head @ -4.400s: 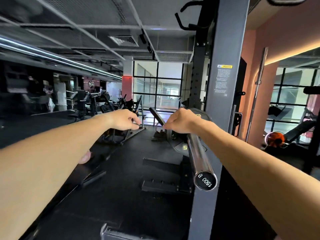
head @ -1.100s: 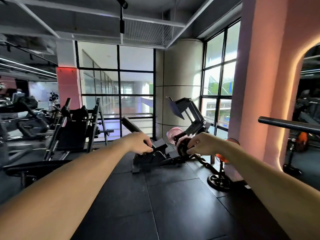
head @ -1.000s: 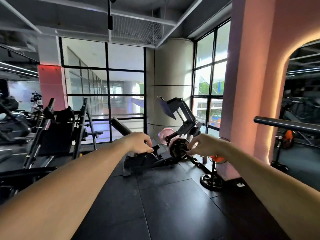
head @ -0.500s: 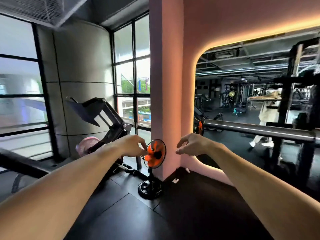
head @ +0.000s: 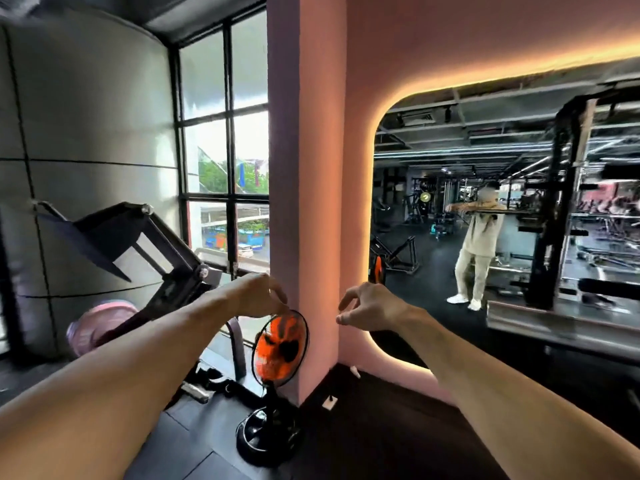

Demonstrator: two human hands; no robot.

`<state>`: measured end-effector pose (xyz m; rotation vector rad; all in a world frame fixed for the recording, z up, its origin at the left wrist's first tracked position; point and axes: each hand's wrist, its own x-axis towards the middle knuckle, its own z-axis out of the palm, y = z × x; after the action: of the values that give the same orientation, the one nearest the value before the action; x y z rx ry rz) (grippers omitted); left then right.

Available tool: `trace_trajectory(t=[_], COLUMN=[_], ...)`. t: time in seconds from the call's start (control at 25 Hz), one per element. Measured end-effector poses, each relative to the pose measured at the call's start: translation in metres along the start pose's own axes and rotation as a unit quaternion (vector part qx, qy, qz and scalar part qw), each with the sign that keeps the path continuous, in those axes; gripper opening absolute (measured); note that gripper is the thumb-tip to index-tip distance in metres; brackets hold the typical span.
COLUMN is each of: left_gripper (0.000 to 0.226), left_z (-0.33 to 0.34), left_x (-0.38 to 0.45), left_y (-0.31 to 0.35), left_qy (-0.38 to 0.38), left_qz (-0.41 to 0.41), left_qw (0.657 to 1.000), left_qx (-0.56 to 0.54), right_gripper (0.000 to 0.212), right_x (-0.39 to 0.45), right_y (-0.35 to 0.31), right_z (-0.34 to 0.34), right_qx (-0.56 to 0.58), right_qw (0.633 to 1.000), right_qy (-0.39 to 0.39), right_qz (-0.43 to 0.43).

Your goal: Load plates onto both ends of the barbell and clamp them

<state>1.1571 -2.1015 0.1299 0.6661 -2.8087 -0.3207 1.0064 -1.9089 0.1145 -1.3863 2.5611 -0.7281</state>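
Note:
My left hand (head: 258, 294) and my right hand (head: 370, 306) are stretched out in front of me at chest height. Their fingers hang loosely curled and hold nothing. Both hover in the air before a pink pillar (head: 304, 168). A blurred steel barbell bar (head: 557, 323) runs in from the right edge, to the right of my right hand and apart from it. No plate or clamp shows on the stretch of bar in view.
An orange floor fan (head: 280, 344) stands at the foot of the pillar, below my hands. A black leg-press machine (head: 138, 258) with a pink plate (head: 100, 327) is at left by the windows. A lit wall mirror (head: 485, 220) reflects a person and racks.
The view has swung right, from the leg press toward the pillar and mirror. Both hands stay out in front, holding nothing. The barbell bar now sits lower and closer at right.

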Motion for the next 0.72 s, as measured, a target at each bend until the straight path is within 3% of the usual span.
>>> trace_trajectory(t=[0.36,0.52,0.72], left_gripper=[0.018,0.020,0.012], left_z=[0.064,0.078,0.148], left_x=[0.310,0.426,0.552], left_y=[-0.050,-0.004,0.091], left_qy=[-0.067,-0.083,-0.126], left_qz=[0.140,0.238,0.357], left_qw=[0.987,0.967,0.925], left_qx=[-0.029,-0.039,-0.046], right_gripper=[0.032,0.028,0.022], right_x=[0.212,0.253,0.285], right_y=[0.101,0.166,0.264], right_z=[-0.024,-0.059,-0.095], right_qx=[-0.066,-0.077,-0.067], right_qw=[0.985,0.958,0.918], right_qy=[0.074,0.121,0.166], right_qz=[0.141,0.247,0.353])
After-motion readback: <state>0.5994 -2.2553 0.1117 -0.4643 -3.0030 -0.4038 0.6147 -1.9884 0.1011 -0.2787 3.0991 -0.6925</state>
